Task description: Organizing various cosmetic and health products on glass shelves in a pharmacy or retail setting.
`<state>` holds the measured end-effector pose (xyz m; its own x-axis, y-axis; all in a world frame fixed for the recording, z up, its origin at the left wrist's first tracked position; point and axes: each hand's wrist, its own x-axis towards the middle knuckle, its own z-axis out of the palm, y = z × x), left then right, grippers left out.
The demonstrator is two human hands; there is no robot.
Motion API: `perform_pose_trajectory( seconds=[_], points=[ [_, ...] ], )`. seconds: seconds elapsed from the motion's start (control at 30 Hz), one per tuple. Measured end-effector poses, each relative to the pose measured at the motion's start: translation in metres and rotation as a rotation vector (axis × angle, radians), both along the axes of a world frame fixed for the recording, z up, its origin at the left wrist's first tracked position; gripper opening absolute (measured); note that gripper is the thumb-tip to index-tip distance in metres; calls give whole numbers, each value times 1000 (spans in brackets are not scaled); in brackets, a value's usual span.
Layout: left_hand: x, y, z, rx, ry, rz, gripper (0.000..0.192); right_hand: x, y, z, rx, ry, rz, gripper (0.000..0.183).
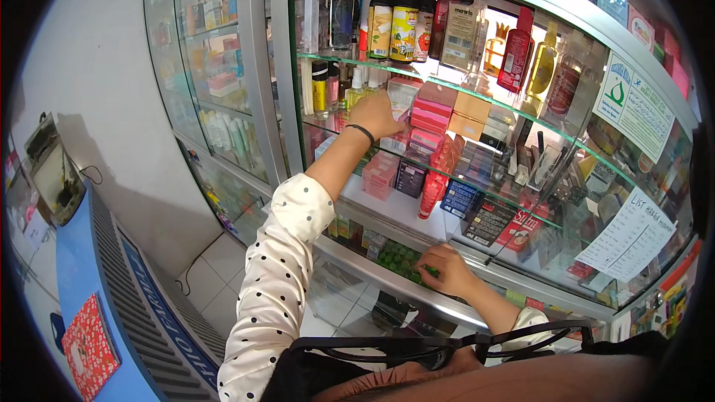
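My left hand (375,115), with a dark band at the wrist, reaches over the middle glass shelf of a display cabinet. It is beside small spray bottles (356,89) and a white-and-pink box (403,95); its fingers are partly hidden, so I cannot tell whether it grips anything. Stacked pink boxes (430,114) stand to its right. Below, my right hand (447,271) is at the cabinet's lower metal frame with its fingers curled, near green-capped items (397,259). A small green thing shows at its fingertips, and whether it is held is unclear.
Glass shelf edges (475,89) run across the cabinet, with tall bottles (405,25) on the upper shelf. A red tube (432,195) and several boxes stand lower down. Another glass cabinet (215,67) is at the left, beside a blue counter (84,251). Black eyeglasses (530,338) cross the lower view.
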<state>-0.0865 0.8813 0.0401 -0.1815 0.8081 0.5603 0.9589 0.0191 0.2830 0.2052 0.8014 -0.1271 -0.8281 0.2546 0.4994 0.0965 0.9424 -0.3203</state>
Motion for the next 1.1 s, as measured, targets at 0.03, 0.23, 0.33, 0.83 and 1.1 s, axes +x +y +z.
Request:
perform_pose_trajectory(
  seconds=[0.03, 0.23, 0.33, 0.83, 1.1],
  points=[
    [0, 2, 1, -22, 26, 19, 68, 0, -1, 0, 7, 16, 3, 9],
    [-2, 6, -3, -40, 20, 19, 67, 2, -1, 1, -2, 27, 13, 10],
    [1, 5, -9, 27, 4, 45, 70, 2, 2, -1, 0, 17, 26, 10],
    [-24, -48, -17, -87, 48, 74, 80, 1, 3, -1, 58, -20, 31, 8],
    [-21, -35, -16, -199, -15, 74, 81, 4, 3, -3, 29, -22, 38, 9]
  ],
)
